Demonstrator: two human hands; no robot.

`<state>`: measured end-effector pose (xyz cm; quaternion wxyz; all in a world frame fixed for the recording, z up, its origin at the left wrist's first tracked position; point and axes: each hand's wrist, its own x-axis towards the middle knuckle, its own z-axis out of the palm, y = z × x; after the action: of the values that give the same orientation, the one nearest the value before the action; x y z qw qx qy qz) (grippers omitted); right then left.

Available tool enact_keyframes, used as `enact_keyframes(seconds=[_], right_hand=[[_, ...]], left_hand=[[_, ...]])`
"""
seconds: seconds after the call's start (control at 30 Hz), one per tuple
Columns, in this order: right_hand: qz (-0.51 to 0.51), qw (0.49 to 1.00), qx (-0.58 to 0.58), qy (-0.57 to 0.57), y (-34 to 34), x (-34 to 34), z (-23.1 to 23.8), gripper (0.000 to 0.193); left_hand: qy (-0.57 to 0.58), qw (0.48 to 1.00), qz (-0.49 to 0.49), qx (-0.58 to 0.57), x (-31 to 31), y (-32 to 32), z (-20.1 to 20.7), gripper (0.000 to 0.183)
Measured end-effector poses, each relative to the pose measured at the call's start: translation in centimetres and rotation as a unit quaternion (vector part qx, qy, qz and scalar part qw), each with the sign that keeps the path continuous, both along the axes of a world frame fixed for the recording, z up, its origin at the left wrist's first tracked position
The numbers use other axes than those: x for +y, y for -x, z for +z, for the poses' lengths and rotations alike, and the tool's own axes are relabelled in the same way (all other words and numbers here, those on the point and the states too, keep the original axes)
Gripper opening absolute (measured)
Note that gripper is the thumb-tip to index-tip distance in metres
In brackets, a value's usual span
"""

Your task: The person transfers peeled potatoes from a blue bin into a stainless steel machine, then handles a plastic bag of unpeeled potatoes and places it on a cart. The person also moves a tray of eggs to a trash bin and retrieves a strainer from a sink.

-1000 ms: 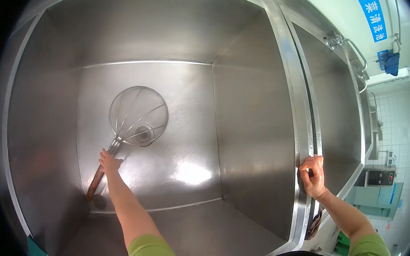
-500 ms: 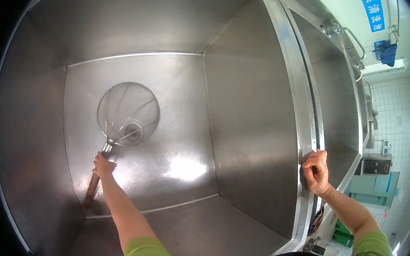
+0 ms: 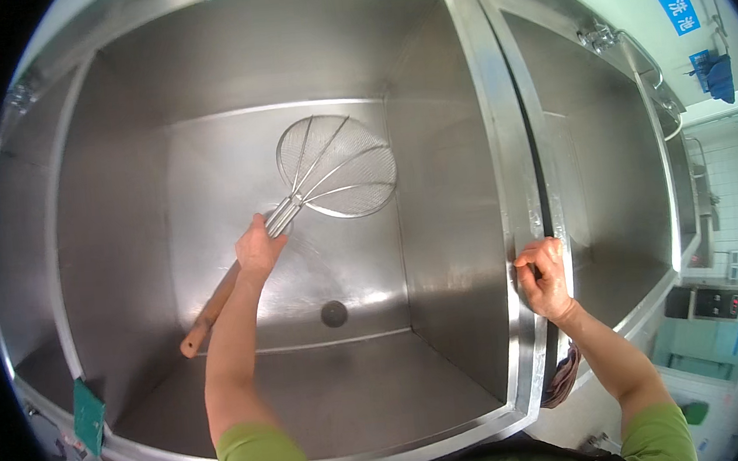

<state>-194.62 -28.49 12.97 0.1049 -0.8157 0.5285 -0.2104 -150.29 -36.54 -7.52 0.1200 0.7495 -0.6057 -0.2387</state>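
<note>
A large round wire-mesh skimmer (image 3: 339, 165) hangs tilted inside a deep steel sink (image 3: 443, 224). My left hand (image 3: 258, 247) is closed around it, where the metal shank meets the long wooden handle. The handle's end (image 3: 193, 342) points toward the sink's near left corner, while the mesh head lies toward the far right. Below the handle a dark round drain (image 3: 334, 313) shows in the sink floor. On the steel rim (image 3: 510, 341) at the right, my right hand (image 3: 546, 281) rests with its fingers curled over the metal.
More steel basins adjoin on the right (image 3: 590, 150) and left (image 3: 19, 261). A faucet (image 3: 602, 37) stands behind the right one. A dark cloth (image 3: 562, 380) hangs below my right hand. At the near left corner sits a green flat piece (image 3: 88, 415).
My left hand has raised the skimmer from the sink floor and moved it rightward, so the drain shows uncovered. My right hand stays on the rim. The view has shifted.
</note>
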Motion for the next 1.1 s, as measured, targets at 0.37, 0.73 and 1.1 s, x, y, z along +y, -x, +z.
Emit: enact_keyframes(seconds=[0.37,0.73,1.1], right_hand=[[-0.028,0.928,-0.325,-0.18,1.0,5.4,5.9,0.03],[-0.036,0.478,-0.872,-0.098,34.6,26.0,19.5,0.015],[-0.122,0.358,-0.921,0.097,58.6,43.1,18.2,0.025]], left_hand=[[-0.291,0.752,-0.021,0.591,15.5,19.5,40.5,0.017],[-0.482,0.681,-0.335,0.438,35.9,52.8,41.5,0.037],[-0.423,0.756,-0.412,0.28,45.4,79.2,40.7,0.022]])
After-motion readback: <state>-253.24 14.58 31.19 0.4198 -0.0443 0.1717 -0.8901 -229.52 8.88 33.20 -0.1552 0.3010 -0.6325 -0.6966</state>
